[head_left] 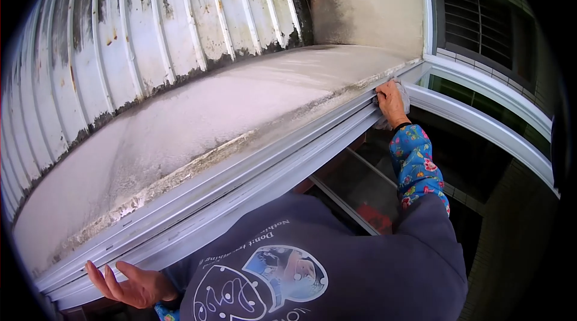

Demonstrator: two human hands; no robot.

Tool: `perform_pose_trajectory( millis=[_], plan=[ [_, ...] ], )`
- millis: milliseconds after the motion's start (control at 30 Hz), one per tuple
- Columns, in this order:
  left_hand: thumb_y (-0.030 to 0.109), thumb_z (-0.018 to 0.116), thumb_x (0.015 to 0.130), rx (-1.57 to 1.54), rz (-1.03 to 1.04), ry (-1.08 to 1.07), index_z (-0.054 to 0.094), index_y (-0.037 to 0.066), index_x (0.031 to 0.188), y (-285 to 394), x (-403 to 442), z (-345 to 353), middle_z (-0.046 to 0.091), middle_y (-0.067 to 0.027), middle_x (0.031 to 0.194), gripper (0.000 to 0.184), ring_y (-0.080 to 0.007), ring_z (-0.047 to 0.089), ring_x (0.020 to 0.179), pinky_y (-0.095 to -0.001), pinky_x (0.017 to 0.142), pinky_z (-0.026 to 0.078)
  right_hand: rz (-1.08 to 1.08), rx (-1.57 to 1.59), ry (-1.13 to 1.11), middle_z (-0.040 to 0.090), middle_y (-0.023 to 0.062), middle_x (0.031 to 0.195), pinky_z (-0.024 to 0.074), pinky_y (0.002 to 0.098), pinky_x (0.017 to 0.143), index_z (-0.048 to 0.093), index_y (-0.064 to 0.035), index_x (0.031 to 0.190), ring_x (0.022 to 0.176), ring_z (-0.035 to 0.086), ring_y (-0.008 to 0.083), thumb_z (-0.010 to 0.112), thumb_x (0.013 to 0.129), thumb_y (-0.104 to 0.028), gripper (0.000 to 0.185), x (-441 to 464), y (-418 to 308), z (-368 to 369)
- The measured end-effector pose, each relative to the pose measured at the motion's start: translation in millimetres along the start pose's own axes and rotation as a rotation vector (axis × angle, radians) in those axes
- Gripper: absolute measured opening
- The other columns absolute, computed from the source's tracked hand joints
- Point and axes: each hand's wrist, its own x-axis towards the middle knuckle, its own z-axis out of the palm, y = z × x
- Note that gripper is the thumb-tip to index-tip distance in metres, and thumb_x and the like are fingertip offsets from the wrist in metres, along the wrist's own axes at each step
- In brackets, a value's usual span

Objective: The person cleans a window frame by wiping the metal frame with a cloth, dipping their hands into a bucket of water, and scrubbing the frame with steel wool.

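My right hand (pixel 392 103) is closed on a crumpled greyish cloth (pixel 404 96), which shows behind the wrist and beside the fingers. It presses at the far right end of the metal window track (pixel 264 168), close to the frame's corner. Part of the cloth is hidden by the hand. At the lower left, my left hand (pixel 129 285) is turned palm up with its fingers spread. Nothing lies in it, and its fingertips are at the near end of the track. A blue floral sleeve cover (pixel 418 162) is on my right forearm.
Beyond the track runs a stained concrete ledge (pixel 198 135) with a crumbling edge. A rusty corrugated metal sheet (pixel 138 33) rises behind it. White window frame bars (pixel 481 120) extend to the right, with a dark slatted window (pixel 478 24) past them.
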Motion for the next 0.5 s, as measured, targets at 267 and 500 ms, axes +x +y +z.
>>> perform_pose_trajectory(
  millis=[267, 500],
  plan=[
    [-0.003, 0.054, 0.084, -0.032, 0.015, 0.032, 0.061, 0.004, 0.107, -3, 0, 1, 0.055, -0.0245, 0.127, 0.025, -0.0444, 0.052, 0.121, -0.0570, 0.097, 0.045, -0.300, 0.392, -0.351, 0.051, 0.0130, 0.095, 0.0470, 0.0331, 0.074, 0.061, 0.0000, 0.098, 0.085, 0.056, 0.0294, 0.064, 0.082, -0.002, 0.016, -24, -217, -40],
    [-0.005, 0.052, 0.084, -0.063, 0.029, 0.037, 0.059, 0.003, 0.106, -2, 1, 2, 0.053, -0.0258, 0.126, 0.025, -0.0429, 0.052, 0.121, -0.0561, 0.098, 0.045, -0.542, 0.191, -0.561, 0.050, 0.0133, 0.103, 0.0472, 0.0407, 0.076, 0.057, -0.0065, 0.107, 0.090, 0.058, 0.0347, 0.071, 0.075, -0.006, 0.035, -21, -289, -67]
  ],
)
